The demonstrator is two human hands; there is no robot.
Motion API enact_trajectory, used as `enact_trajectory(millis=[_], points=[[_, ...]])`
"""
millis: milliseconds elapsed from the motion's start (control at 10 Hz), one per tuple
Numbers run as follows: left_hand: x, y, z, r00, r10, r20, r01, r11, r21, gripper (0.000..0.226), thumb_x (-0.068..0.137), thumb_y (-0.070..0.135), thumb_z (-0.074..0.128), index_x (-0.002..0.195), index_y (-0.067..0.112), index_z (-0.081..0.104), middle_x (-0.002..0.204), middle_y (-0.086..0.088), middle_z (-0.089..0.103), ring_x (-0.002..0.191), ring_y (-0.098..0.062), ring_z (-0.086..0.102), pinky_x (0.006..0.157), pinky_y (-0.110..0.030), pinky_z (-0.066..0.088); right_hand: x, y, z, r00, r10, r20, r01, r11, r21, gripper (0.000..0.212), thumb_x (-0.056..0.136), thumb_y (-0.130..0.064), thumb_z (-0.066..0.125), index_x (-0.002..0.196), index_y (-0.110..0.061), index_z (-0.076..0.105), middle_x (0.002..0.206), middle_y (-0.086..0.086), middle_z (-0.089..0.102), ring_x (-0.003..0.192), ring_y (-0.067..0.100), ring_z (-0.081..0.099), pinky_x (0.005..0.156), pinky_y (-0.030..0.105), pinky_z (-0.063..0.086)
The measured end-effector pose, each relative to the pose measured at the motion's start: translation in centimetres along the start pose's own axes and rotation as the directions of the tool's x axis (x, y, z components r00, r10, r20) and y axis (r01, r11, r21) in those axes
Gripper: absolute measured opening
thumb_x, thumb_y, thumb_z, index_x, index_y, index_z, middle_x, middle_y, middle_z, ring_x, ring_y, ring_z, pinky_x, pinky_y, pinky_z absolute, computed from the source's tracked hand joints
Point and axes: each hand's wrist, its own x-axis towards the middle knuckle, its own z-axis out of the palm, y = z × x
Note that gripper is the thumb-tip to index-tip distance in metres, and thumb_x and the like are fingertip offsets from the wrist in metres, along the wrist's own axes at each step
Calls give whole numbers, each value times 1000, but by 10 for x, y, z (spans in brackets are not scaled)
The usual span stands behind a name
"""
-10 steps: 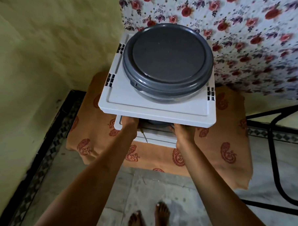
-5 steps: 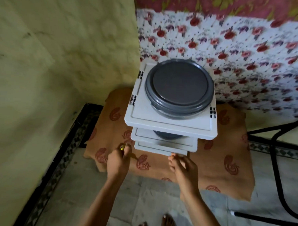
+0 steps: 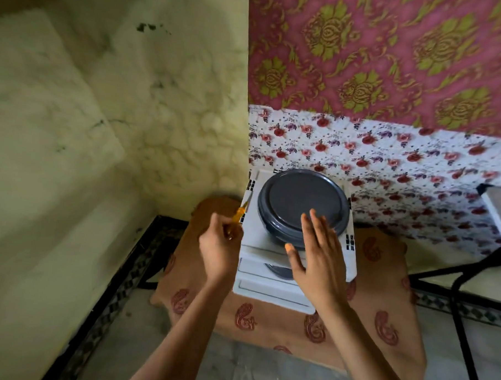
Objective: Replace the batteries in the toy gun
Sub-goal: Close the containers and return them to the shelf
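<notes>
Screwdriver (image 3: pixel 240 213): orange handle, sticking up and to the right out of a fist, just left of the frame's centre; its far end is too blurred to make out.
Left hand (image 3: pixel 218 246): fingers curled round the lower part of the handle, just beside the left side of the drawer unit.
Right hand (image 3: pixel 317 251): fingers straight and slightly spread, back of the hand toward the camera, in front of the grey lid and the upper drawers. Whether it touches them I cannot tell.
Toy gun: cannot tell where it is.
Drawer unit (image 3: pixel 270 294): white plastic, stacked drawers, low in the centre of the frame, standing on the cloth; the bottom drawers jut forward.
Grey container (image 3: pixel 297 197): round and lidded, on top of the unit.
Cloth (image 3: pixel 266 325): orange-brown with red paisley marks, draped over a low stand hidden under it.
Wall (image 3: pixel 87 154): yellow-green and stained, filling the left half of the frame.
Hangings: white floral fabric (image 3: pixel 388 167) below pink fabric with green motifs (image 3: pixel 393 52) — both in the upper right.
Black frame (image 3: pixel 457 285): metal tubing at the right edge.
</notes>
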Motion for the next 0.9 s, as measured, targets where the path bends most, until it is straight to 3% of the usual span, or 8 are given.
enact_trajectory(millis=[100, 200, 400, 700, 900], points=[[8, -10, 26, 990, 73, 119, -103, 957, 271, 12, 81, 12, 65, 84, 10, 53, 75, -5, 66, 67, -29, 62, 58, -36, 45, 2, 10, 12, 994, 16, 106, -3, 993, -122, 74, 93, -55, 5, 139, -7, 40, 147, 12, 38, 135, 28, 39, 113, 34, 23], [11, -21, 36, 984, 89, 157, -147, 899, 413, 11, 83, 17, 61, 88, 10, 55, 86, -6, 63, 77, -30, 60, 58, -34, 42, -2, 15, 17, 996, 5, 90, 8, 989, -145, 70, 94, -52, 9, 139, -8, 40, 146, 11, 40, 135, 27, 37, 112, 34, 25], [14, -28, 42, 988, 47, 146, -105, 902, 419, 17, 84, 23, 61, 84, 8, 54, 87, -7, 56, 82, -27, 53, 59, -31, 33, -3, 15, 21, 1000, -7, 27, 11, 989, -147, 62, 88, -44, 34, 138, -8, 42, 144, 12, 42, 134, 25, 36, 109, 37, 34], [14, -26, 41, 988, -15, 156, -62, 878, 475, 26, 87, 35, 60, 90, 11, 53, 90, -6, 59, 84, -26, 56, 58, -32, 36, -4, 16, 18, 998, -3, 55, 11, 989, -146, 64, 85, -43, 35, 138, -8, 41, 145, 12, 41, 135, 23, 28, 107, 40, 35], [12, -24, 30, 982, -4, 186, -77, 902, 424, 29, 85, 40, 63, 93, 13, 55, 93, -3, 61, 83, -23, 57, 58, -30, 36, -6, 16, 10, 998, -24, 52, 22, 999, 35, 67, 86, -45, 31, 140, -5, 37, 148, 13, 35, 137, 26, 30, 109, 40, 30]])
